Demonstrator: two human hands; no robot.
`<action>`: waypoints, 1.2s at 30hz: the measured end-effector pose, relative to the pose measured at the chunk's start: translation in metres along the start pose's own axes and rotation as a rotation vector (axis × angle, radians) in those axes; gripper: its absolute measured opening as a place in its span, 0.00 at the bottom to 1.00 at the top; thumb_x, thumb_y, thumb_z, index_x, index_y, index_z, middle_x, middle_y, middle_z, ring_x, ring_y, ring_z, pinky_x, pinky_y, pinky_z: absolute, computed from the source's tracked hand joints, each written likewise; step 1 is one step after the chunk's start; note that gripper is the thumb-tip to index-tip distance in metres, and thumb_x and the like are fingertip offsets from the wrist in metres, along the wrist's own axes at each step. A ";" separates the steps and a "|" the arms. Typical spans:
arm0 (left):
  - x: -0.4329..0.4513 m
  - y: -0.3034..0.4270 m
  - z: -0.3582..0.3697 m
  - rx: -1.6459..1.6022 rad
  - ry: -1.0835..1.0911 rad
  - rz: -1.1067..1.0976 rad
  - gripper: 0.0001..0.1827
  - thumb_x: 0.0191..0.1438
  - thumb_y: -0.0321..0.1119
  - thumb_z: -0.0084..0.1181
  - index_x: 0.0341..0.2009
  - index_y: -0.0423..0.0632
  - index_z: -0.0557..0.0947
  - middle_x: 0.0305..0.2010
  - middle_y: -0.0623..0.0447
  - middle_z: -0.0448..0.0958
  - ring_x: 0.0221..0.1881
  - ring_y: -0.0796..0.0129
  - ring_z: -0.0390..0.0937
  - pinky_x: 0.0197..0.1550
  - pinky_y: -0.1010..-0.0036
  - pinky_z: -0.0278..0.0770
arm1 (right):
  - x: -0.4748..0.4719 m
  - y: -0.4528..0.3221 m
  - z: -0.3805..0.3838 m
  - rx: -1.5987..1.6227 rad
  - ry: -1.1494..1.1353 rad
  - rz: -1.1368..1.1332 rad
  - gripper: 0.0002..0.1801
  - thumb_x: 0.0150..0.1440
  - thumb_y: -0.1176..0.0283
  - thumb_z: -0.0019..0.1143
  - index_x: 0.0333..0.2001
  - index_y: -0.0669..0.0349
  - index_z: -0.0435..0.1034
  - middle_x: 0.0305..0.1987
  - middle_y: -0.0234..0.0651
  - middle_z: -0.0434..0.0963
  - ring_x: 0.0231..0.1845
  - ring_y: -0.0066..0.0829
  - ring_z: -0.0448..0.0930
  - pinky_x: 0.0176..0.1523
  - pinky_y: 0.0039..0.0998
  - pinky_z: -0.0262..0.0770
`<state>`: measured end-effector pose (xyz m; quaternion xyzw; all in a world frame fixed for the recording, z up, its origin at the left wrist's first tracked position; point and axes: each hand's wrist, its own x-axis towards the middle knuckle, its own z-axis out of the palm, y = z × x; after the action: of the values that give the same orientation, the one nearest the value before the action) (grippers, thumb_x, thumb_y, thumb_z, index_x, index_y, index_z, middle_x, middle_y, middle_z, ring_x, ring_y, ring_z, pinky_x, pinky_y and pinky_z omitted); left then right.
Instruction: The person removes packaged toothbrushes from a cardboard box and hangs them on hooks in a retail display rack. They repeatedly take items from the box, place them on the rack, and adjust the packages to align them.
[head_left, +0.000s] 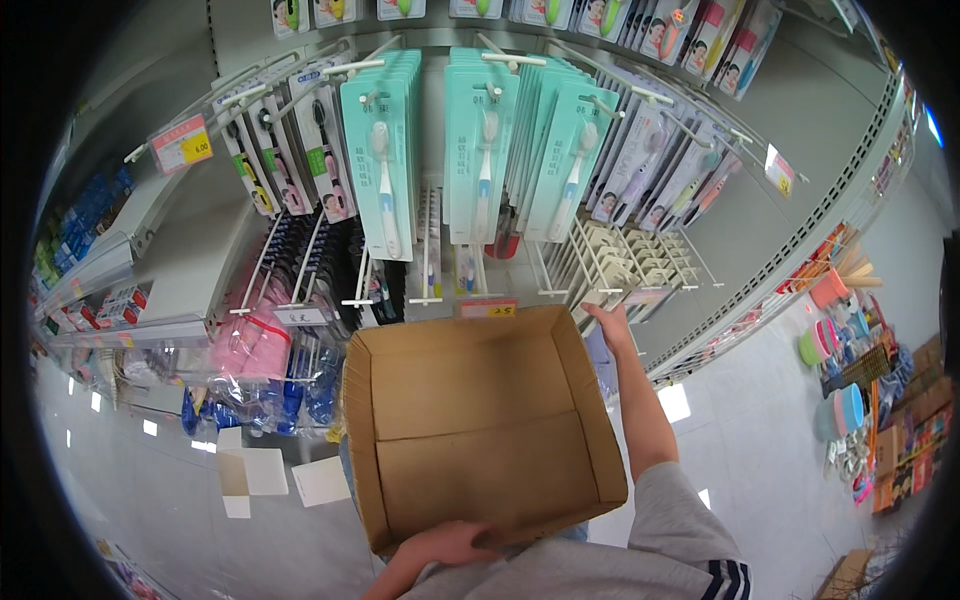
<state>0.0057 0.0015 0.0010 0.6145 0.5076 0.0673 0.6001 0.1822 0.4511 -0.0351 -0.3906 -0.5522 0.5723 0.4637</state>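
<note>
A shallow open cardboard box (480, 375) is held in front of my body, and its bare inside shows. My left hand (457, 541) grips its near wall, with the fingers over the rim. Just beyond the box's far right corner, my right hand (613, 328) is raised to the front of several cream-coloured hanging items (592, 259). Its fingertips are by the hook ends there; whether they pinch anything cannot be made out. Above the box hang mint-green toothbrush packs (480, 150), with purple toothbrush packs (630, 172) to their right.
White display hooks (360, 302) jut out over the box's far edge. Pink packaged goods (255, 341) hang at the left, beside a grey shelf (180, 262). White card pieces (255, 472) lie on the floor. Plastic buckets (840, 412) and cartons stand at the right.
</note>
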 end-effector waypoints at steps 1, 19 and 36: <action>-0.003 0.006 -0.004 0.006 -0.006 -0.014 0.35 0.50 0.58 0.53 0.56 0.48 0.69 0.52 0.43 0.73 0.52 0.52 0.71 0.54 0.66 0.68 | -0.007 -0.003 -0.002 -0.053 0.006 0.009 0.26 0.42 0.77 0.65 0.47 0.69 0.66 0.42 0.37 0.76 0.43 0.27 0.76 0.49 0.28 0.70; -0.001 -0.004 0.002 0.029 0.050 -0.011 0.37 0.49 0.61 0.52 0.54 0.46 0.70 0.51 0.42 0.73 0.50 0.50 0.71 0.51 0.64 0.69 | -0.183 -0.137 -0.053 -0.717 -0.266 0.124 0.30 0.36 0.76 0.66 0.46 0.69 0.67 0.37 0.34 0.77 0.37 0.23 0.75 0.44 0.26 0.72; 0.001 -0.006 0.010 0.012 0.078 0.002 0.36 0.50 0.57 0.52 0.54 0.42 0.69 0.52 0.42 0.71 0.52 0.48 0.69 0.53 0.61 0.67 | -0.209 -0.010 0.136 -0.192 -0.768 0.654 0.28 0.43 0.68 0.64 0.48 0.69 0.67 0.41 0.38 0.76 0.41 0.27 0.76 0.45 0.30 0.72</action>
<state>0.0097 -0.0062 -0.0071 0.6156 0.5303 0.0887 0.5761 0.1084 0.2126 -0.0269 -0.3454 -0.5819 0.7361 -0.0136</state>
